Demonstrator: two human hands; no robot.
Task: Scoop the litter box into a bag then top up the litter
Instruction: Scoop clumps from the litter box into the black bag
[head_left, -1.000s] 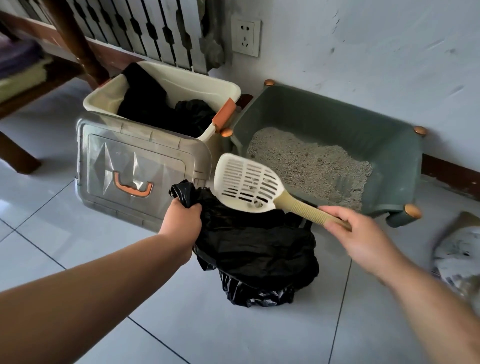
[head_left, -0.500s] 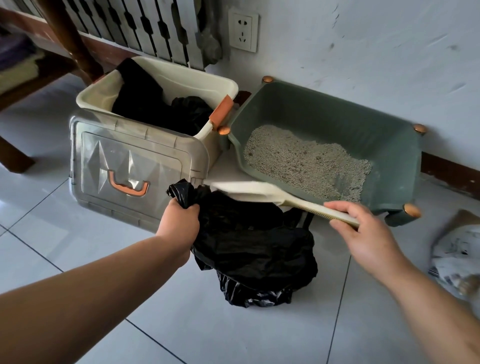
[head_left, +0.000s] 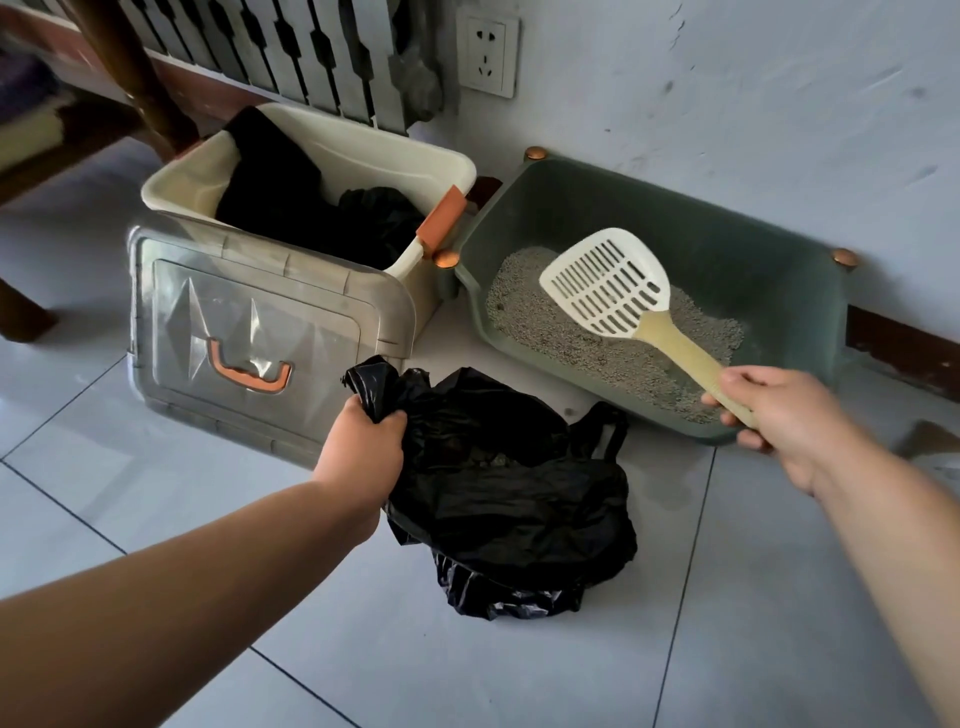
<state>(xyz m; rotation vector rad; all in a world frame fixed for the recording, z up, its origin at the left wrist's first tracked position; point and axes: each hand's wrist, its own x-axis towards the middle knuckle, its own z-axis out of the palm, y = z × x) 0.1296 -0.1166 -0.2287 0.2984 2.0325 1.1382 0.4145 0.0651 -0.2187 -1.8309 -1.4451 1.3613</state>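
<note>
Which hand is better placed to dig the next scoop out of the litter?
Right. The right hand grips the scoop by its handle, its slotted head over the litter box. The left hand grips the edge of the black bag, beside the box.

Both bare forearms reach in from the near edge toward the far side. The left arm rises from the near left, its left hand (head_left: 363, 441) fisted, back of the hand up, around a bunched edge of the black bag (head_left: 509, 467). The right arm enters from the near right, and its right hand (head_left: 769, 410) grips the scoop (head_left: 639, 312) by the handle's end, fingers (head_left: 750, 441) curled underneath.
</note>
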